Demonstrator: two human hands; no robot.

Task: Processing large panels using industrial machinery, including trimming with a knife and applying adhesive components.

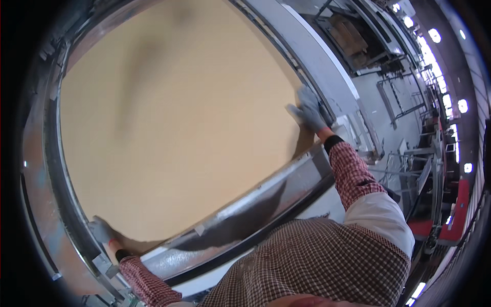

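Note:
A large flat tan sheet (184, 128) lies within a metal frame and fills most of the view; I cannot tell its material. My right hand (308, 108), in a grey glove, rests at the sheet's right edge beside the frame's side rail (286, 48). Its thumb is apart from its fingers, so the hand is open. At the near left corner, my left hand (101, 230), also gloved in grey, lies by the sheet's edge and the left rail (69, 189). Its fingers look stretched out, though they are small and partly blurred.
A metal front rail (245, 204) of the frame runs between me and the sheet. To the right, a pale ledge (327, 71) flanks the frame. Beyond it stand a cart with brown material (350, 41), metal stands (399, 100) and a red object (452, 220).

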